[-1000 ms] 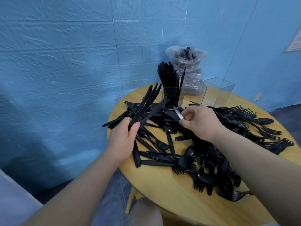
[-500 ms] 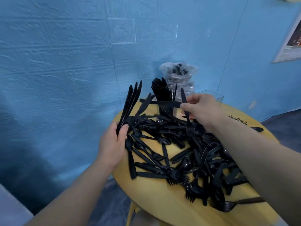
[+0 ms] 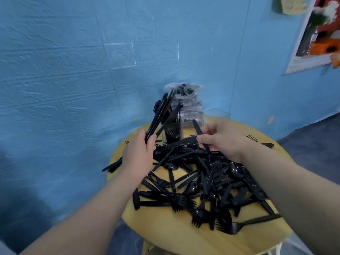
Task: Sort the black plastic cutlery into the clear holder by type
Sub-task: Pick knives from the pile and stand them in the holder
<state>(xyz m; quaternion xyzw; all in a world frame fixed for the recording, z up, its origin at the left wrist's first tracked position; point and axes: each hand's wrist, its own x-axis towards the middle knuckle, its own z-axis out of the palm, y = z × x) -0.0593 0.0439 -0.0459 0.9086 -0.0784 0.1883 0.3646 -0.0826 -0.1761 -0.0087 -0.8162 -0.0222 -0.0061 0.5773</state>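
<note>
A heap of black plastic forks, spoons and knives [image 3: 206, 183] covers the round wooden table [image 3: 165, 234]. My left hand [image 3: 138, 155] grips a bundle of knives [image 3: 161, 111] that fans up and to the right, just left of the clear holder [image 3: 173, 132]. The holder's near compartment has black cutlery standing in it. My right hand [image 3: 220, 138] pinches two black knives [image 3: 185, 142], one lying level toward my left hand, one slanting up, just above the heap. An empty clear compartment [image 3: 217, 114] stands further back right.
A clear plastic bag of black cutlery [image 3: 189, 105] stands behind the holder against the blue wall. Stray forks [image 3: 252, 138] lie near the table's far right edge. The table's rim is near on the left and front, with dark floor below.
The camera tilted up. My left hand carried its knife bundle right, up to the holder. My right hand came down and left, now holding two knives near my left hand.
</note>
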